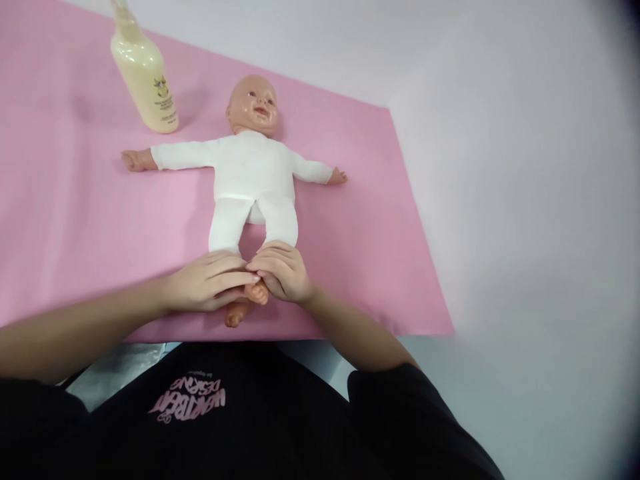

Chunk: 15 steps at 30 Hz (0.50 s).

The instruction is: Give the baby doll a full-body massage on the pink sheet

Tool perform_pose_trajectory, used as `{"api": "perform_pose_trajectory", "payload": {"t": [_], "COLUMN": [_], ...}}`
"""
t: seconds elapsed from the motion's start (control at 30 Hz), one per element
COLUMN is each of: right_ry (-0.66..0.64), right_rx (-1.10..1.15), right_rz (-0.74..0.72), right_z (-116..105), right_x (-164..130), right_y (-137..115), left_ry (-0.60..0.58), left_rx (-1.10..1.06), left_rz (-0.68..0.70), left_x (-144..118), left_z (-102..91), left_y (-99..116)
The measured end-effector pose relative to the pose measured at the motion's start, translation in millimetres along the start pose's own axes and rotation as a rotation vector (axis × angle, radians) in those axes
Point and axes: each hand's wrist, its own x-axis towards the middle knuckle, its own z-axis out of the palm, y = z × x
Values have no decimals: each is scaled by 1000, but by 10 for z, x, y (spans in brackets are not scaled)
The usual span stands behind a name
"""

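A baby doll (255,167) in a white cloth suit lies on its back on the pink mat, head away from me and arms stretched out to the sides. My left hand (213,280) is closed over the lower leg on the left, its fingers reaching across toward the other foot. Around the lower leg on the right, my right hand (283,272) is curled, fingertips meeting those of my left. Below my hands show the doll's two bare feet, one foot (258,292) higher and the other foot (237,313) nearer me. The shins are hidden under my fingers.
A pale yellow pump bottle (147,83) stands at the upper left, beside the doll's head. The pink mat (360,267) covers the table, whose near edge runs close to my body. A pale wall (500,200) borders it at the back and right.
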Motion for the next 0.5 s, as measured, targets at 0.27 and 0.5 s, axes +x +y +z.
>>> {"api": "perform_pose_trajectory", "payload": {"t": [0.27, 0.5], "right_ry": [68, 9], "right_rx": [48, 15], "right_rz": [-42, -91], "right_z": [-8, -5], "right_x": [61, -12], "right_y": [-25, 29], "left_ry": [34, 19], "left_rx": [-27, -36], "left_rz": [1, -5], "left_x": [-6, -20], "left_z": [12, -15], "left_y": [7, -10]}}
